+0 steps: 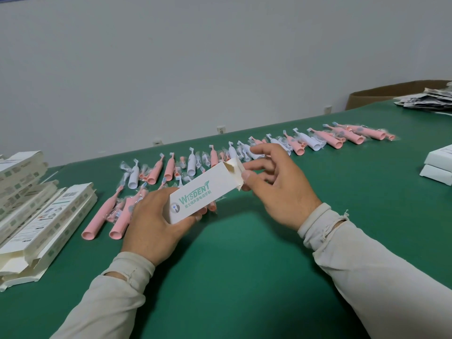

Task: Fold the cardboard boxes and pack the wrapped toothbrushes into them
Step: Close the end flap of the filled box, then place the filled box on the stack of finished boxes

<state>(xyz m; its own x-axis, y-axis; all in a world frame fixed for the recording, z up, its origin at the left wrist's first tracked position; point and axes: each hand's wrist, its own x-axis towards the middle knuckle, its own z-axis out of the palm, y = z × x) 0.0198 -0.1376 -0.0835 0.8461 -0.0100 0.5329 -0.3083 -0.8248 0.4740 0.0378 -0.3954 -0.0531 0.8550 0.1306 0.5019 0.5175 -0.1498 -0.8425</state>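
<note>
A white cardboard box [198, 194] with green lettering is held above the green table [244, 253]. My left hand [149, 221] grips its near end from below. My right hand [278, 187] pinches the flaps at its far, open end with thumb and fingers. Behind the box, several wrapped pink and white toothbrushes [318, 140] lie in a long row across the table, and more pink ones [97, 221] lie just left of my left hand. Whether anything is inside the box is hidden.
A stack of flat unfolded boxes [41, 216] lies at the left edge. Two closed white boxes [437, 165] sit at the right edge. A pile of printed leaflets [428, 101] and a brown carton [381, 94] are at the far right.
</note>
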